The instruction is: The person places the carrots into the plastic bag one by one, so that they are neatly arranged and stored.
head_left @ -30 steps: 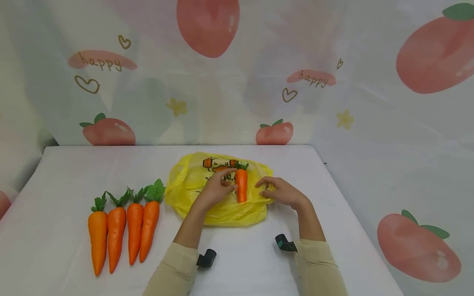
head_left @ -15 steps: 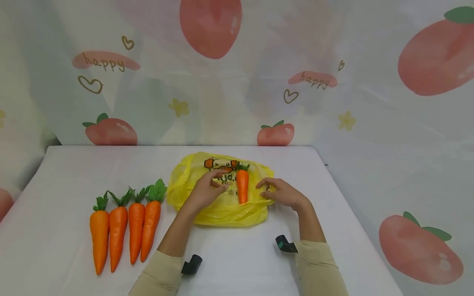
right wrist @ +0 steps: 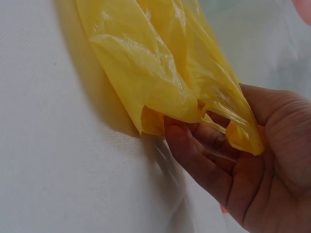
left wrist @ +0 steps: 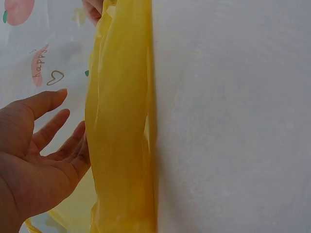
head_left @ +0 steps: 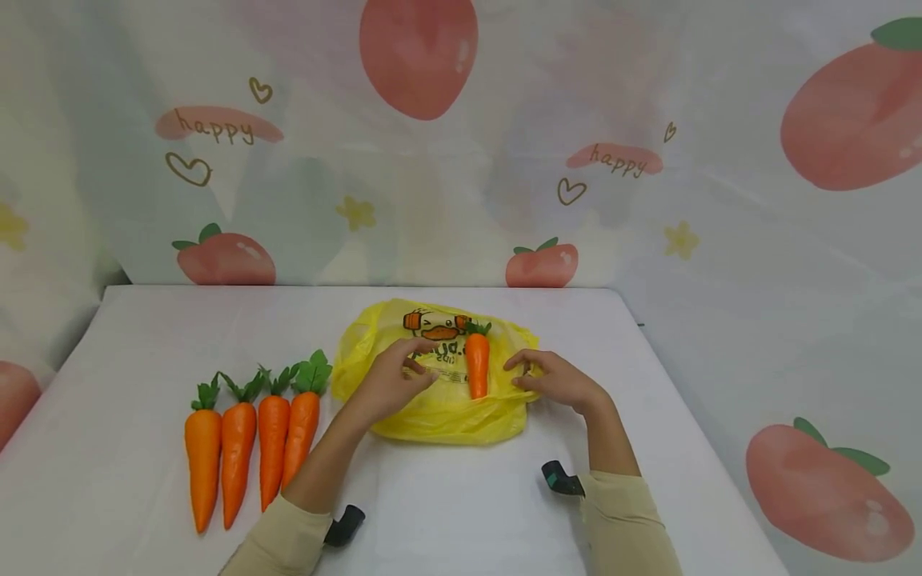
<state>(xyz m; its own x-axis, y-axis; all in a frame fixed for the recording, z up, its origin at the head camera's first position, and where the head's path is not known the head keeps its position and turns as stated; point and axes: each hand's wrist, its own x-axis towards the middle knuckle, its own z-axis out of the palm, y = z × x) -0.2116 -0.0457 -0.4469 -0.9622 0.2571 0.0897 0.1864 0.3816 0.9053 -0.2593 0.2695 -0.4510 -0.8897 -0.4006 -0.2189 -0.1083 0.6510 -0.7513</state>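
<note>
yellow bag spread mid-tabletop, its edge pinched by right hand fingers, left hand held open above it, carrot laid on top

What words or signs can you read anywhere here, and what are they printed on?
"happy": on the backdrop cloth, twice, left and right, each over a pink patch.
Dark print on the yellow bag, under its orange cartoon: too small and creased to read.
Nothing else readable.
</note>
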